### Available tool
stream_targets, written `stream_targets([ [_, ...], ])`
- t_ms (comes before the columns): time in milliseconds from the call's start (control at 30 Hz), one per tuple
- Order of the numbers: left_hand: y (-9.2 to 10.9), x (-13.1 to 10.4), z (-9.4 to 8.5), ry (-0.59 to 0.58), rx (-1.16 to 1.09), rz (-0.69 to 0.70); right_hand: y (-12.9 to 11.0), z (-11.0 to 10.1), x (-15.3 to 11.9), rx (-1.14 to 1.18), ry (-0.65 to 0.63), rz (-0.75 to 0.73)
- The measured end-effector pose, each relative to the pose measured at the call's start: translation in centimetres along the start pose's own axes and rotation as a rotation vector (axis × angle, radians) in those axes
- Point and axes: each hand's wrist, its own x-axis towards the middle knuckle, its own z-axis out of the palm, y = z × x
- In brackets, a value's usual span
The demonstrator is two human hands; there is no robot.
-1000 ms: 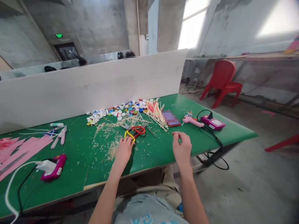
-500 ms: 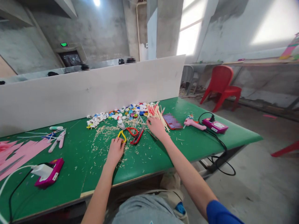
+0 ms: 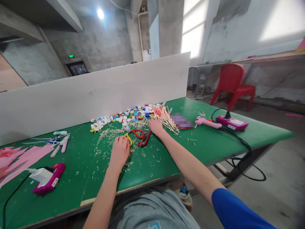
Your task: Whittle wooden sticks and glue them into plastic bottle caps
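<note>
My left hand (image 3: 120, 151) rests low on the green table, fingers slightly bent, beside the yellow handle (image 3: 129, 139) of a pair of cutters with a silver head (image 3: 126, 128). A red handle loop (image 3: 137, 133) lies just past it. My right hand (image 3: 156, 126) is palm down, fingertips pointing left. It hovers over or touches the end of the red-handled pliers (image 3: 144, 139); its thumb and anything under the palm are hidden. Loose wooden sticks (image 3: 169, 122) lie to its right, and a pile of coloured bottle caps (image 3: 135, 114) spreads beyond it.
Wood splinters (image 3: 108, 135) litter the green table (image 3: 152, 168). A white partition (image 3: 95, 95) stands behind. To the right are a blurred-out phone (image 3: 182, 121), a pink glue gun (image 3: 209, 123) and a corded magenta power box (image 3: 234, 123). Another power box (image 3: 51, 181) and pink sheets (image 3: 30, 157) lie left.
The view has tilted up and shifted slightly. My left hand has slid a little left of the yellow handle. My right fingers now stretch a bit further over the pliers' end.
</note>
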Motion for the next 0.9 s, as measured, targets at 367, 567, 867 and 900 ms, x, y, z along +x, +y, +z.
stream_targets([
  [367,0.7,0.8,-1.3,0.202,-0.338,-0.197,-3.1,-3.2,-1.2,0.610,0.050,-0.153],
  [567,-2.2,4.6,-3.3,0.119,-0.675,-0.188,-8.8,-4.2,-3.6,0.987,-0.080,-0.398],
  [867,-2.8,5.3,-2.6,0.127,-0.858,-0.129,-9.4,-4.7,-5.1,0.848,-0.079,-0.416],
  [900,-2.7,5.3,-2.3,0.147,-0.858,-0.131,-9.1,-4.8,-5.1,0.776,-0.061,-0.402],
])
